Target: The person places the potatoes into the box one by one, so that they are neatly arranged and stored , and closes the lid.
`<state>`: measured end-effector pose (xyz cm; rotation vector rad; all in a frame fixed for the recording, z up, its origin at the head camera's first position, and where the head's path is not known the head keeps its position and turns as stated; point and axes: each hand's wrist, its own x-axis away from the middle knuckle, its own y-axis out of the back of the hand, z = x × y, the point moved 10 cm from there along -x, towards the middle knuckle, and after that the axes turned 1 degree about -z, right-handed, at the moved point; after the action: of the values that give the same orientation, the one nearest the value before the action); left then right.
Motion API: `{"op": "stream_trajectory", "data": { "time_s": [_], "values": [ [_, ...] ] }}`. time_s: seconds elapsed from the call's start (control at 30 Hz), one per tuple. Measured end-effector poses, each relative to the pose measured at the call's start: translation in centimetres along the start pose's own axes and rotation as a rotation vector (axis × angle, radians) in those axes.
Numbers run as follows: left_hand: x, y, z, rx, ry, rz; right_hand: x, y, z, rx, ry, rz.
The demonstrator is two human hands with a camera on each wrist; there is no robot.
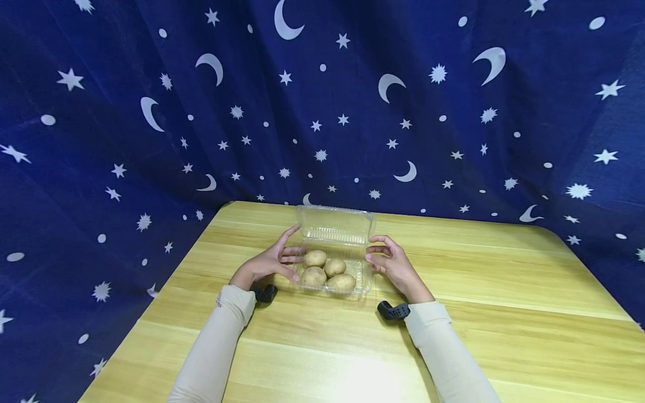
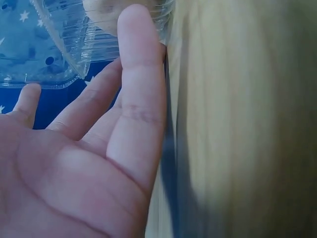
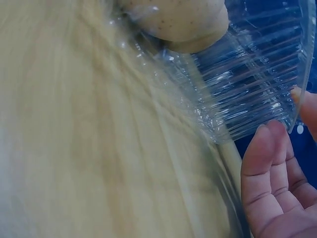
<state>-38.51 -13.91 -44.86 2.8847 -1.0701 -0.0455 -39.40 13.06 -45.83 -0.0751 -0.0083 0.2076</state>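
A clear plastic clamshell container (image 1: pixel 361 274) sits on the wooden table with its lid (image 1: pixel 336 221) raised at the back. Several potatoes (image 1: pixel 335 267) lie in its base. At the container's left side is my left hand (image 1: pixel 269 263), fingers spread; the index finger reaches up beside the lid and the thumb lies low near the front corner. My right hand (image 1: pixel 395 266) is at the right side, its fingers loosely bent and their tips at the plastic edge. In the right wrist view, a fingertip meets the rim of the ribbed plastic (image 3: pixel 247 89), close to a potato (image 3: pixel 183 22).
The wooden table (image 1: pixel 504 302) spreads around the container. A dark blue curtain (image 1: pixel 322 95) with moons and stars hangs behind the table and along its left side. Black wrist devices (image 1: pixel 393 310) sit at both light sleeves (image 1: pixel 216 341).
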Motion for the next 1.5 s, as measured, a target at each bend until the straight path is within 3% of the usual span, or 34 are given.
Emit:
{"op": "stream_trajectory", "data": {
  "time_s": [0.33,0.8,0.93,1.2,1.5],
  "values": [
    [0.3,0.2,0.1,0.015,-0.005,-0.004,0.0,-0.2,0.3,0.015,0.016,-0.006],
    [0.3,0.3,0.3,0.032,0.018,-0.024,0.3,0.5,2.0,0.137,0.122,-0.113],
    [0.4,0.4,0.3,0.035,0.019,-0.027,0.3,0.6,2.6,0.091,0.164,-0.118],
    [0.3,0.6,0.7,0.038,0.041,-0.029,0.7,0.1,3.9,-0.111,0.180,-0.060],
    [0.0,0.6,0.8,0.048,0.036,-0.065,0.9,0.0,3.8,-0.096,0.168,0.033]
  ]
}}
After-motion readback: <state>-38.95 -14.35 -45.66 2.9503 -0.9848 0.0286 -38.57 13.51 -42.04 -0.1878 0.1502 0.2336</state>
